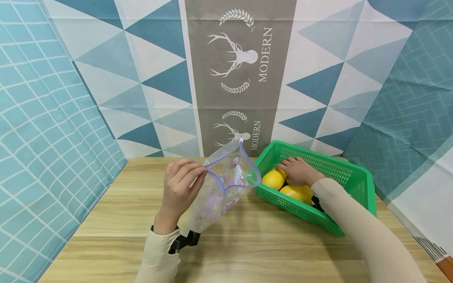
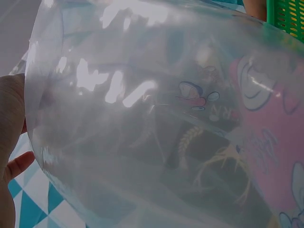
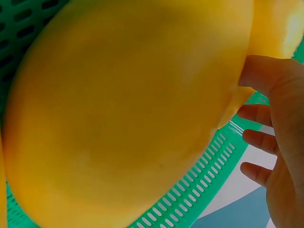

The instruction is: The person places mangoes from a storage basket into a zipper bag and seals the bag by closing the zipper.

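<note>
My left hand (image 1: 181,182) pinches the rim of a clear zip bag (image 1: 226,208) with a purple zip edge and pink cartoon prints. The bag's mouth gapes upward, toward the right. In the left wrist view, the clear plastic (image 2: 118,142) fills most of the picture, with the thumb and part of the hand at its left edge. My right hand (image 1: 300,171) reaches into a green basket (image 1: 301,212), its fingers at the top of a smooth yellow fruit (image 1: 273,180). Nearer me lies another yellow fruit (image 1: 297,192). One large yellow fruit (image 3: 128,114) dominates the right wrist view, beside spread, slightly bent fingers (image 3: 259,140).
The basket stands at the right of a wood-grain table (image 1: 116,220), close to the back wall (image 1: 240,78). Its perforated side rises between the bag and the fruit. A blue tiled sheet (image 1: 46,129) borders the table on the left.
</note>
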